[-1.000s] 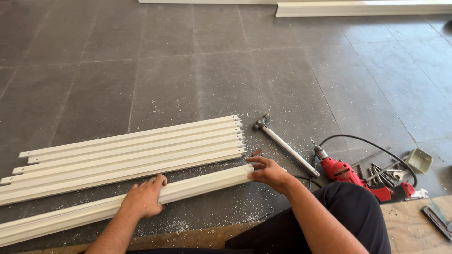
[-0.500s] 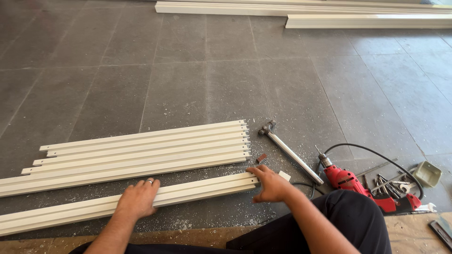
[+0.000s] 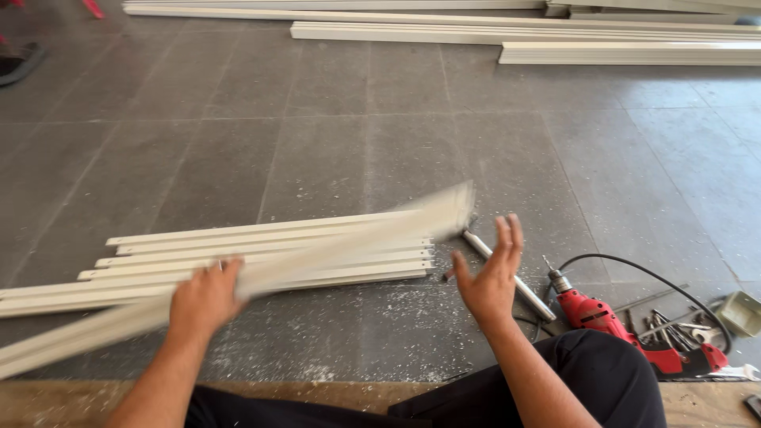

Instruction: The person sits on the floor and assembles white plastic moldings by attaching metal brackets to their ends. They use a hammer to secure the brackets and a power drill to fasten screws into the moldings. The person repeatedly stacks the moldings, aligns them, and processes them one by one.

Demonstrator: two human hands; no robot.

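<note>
Matt off-white plastic trim strips (image 3: 269, 254) lie on rough grey stone-like floor tiles (image 3: 357, 119); the red drill (image 3: 626, 329) has a glossy plastic body.

red drill (image 3: 602, 315), stacked white strips (image 3: 261, 257), grey floor (image 3: 357, 127)

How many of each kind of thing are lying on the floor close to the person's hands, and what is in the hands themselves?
White strips lying in the stack: 5
White strip lifted by the left hand, blurred: 1
Red power drill: 1
Metal rod beside the open, empty right hand: 1
Small tray: 1
Loose bits by the drill: too small to count
Total: 9
</note>
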